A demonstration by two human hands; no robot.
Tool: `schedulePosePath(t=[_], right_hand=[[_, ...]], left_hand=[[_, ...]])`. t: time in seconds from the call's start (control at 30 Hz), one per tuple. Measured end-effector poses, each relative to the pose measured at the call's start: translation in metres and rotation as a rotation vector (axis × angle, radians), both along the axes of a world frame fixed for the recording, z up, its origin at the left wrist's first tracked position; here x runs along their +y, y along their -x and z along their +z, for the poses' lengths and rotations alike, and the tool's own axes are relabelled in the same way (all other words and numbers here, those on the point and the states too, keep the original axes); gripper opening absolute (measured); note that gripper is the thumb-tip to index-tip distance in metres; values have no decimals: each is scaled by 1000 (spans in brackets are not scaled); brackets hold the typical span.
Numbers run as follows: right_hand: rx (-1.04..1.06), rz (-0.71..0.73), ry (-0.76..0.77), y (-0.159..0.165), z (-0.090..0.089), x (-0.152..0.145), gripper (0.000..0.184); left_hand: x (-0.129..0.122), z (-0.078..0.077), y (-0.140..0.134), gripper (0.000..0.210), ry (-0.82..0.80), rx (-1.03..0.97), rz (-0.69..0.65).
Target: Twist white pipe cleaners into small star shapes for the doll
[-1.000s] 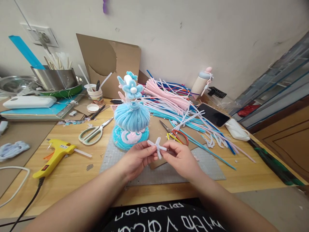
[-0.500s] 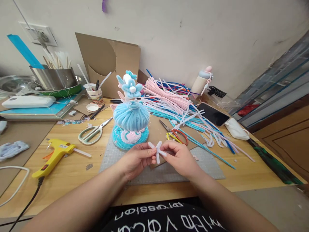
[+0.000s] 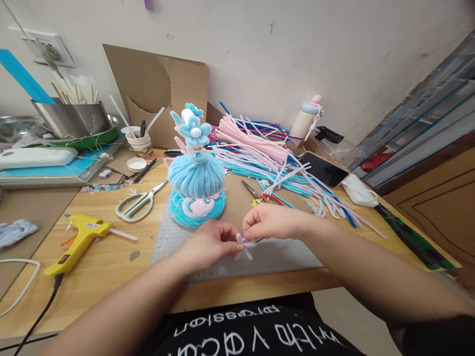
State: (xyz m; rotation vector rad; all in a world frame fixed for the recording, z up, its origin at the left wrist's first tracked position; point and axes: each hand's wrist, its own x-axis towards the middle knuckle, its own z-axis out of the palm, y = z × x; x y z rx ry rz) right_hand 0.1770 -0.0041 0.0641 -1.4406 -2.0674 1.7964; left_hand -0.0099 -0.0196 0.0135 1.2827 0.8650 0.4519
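Note:
A small star-shaped white pipe-cleaner piece [image 3: 245, 245] hangs over the front of the grey cutting mat [image 3: 222, 273]. My left hand [image 3: 215, 243] pinches it between thumb and fingers from the left. Above and to the right, my right hand [image 3: 274, 222] has its fingertips pressed together at the star's upper arm; the exact contact is partly hidden. Just behind stands a blue fluffy pipe-cleaner figure [image 3: 196, 174] with flowers on top, on a round blue and pink base [image 3: 178, 210]. Scissors with orange and yellow handles [image 3: 252, 190] lie beyond my right hand, which partly covers them.
Left on the table are a yellow hot glue gun [image 3: 79, 242] and pale green scissors [image 3: 139, 203]. Bundled pipe cleaners [image 3: 256, 141] spread across the back. A phone [image 3: 323, 168], a bottle [image 3: 306, 121] and a green-black handled tool [image 3: 417, 237] are at right.
My right hand has risen and turned so its back is uppermost, and my left hand has tilted the white star and lowered it slightly. The view has shifted a little to the right.

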Motion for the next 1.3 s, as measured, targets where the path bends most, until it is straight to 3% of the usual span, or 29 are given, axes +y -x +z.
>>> schedulePosePath(t=[0.07,0.17,0.23,0.3,0.43,0.63,1.03,1.2,1.3], right_hand=[[-89,13,-211,6,2,-6,11],[-244,12,-710,14,3,-20,12],[-319,28,-995,19,2,-29,13],[-349,10,-1150,21,-2,-35,13],[-305,-139,-1200,22,-15,-42,12],[-182,-331,-1265,27,-32,-53,19],[-225,-267,-1589,24,-54,-53,23],[-151,-279,-1547,24,-56,-48,23],[-38,-309,-1503,22,-58,-46,25]], left_hand=[[-1,1,-2,9,-67,80,71],[-2,2,-4,8,-144,152,201],[-2,2,-5,8,-131,102,273],[-2,2,-5,10,-62,-21,325],[-1,4,-3,17,124,-256,379],[0,4,-2,17,236,-371,468],[4,6,0,12,473,-561,515],[3,10,0,15,658,-631,552],[-1,12,-1,12,682,-653,519]])
